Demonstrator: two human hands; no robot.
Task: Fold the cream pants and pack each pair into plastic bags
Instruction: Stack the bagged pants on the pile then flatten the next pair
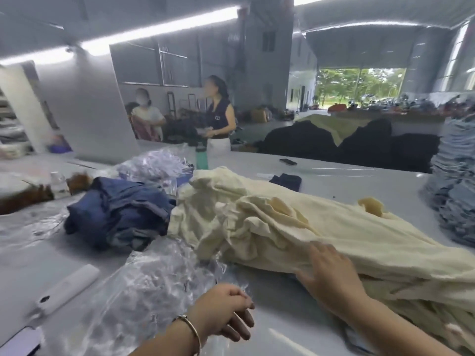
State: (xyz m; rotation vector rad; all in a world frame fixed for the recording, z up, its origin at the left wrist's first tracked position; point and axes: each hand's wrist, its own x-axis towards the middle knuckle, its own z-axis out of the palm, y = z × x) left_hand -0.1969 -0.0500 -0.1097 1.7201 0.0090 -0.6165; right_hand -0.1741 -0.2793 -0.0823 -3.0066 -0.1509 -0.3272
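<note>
**Inspector A:** Where are the cream pants?

**Inspector B:** The cream pants (295, 227) lie in a loose, rumpled heap on the white table (347, 181), running from centre frame down toward 4 o'clock. None is folded; none is bagged.

**A:** Containers?

**B:** A crumpled pile of clear plastic bags (144, 286) lies at 7 o'clock of the heap, touching its near edge. I see nothing inside them. A second bundle of clear plastic (154, 163) sits at 11 o'clock, beyond the blue garments (118, 211), which rest against the heap's 9 o'clock side.

**A:** Fingers?

**B:** The right hand (331, 273) lies flat on the near edge of the cream pants, fingers straight and spread, gripping nothing. The left hand (226, 312), at 6 o'clock, wears a bangle (191, 330); its fingers are loosely curled at a sheet of clear plastic. Whether they pinch it, I cannot tell.

**A:** Writing or labels?

**B:** Nothing readable. A green bottle (201, 156) stands at 12 o'clock of the heap, a dark phone (288, 161) at 1 o'clock, and stacked denim (455, 181) at 3 o'clock. A white handheld device (68, 289) lies at 8 o'clock.
</note>
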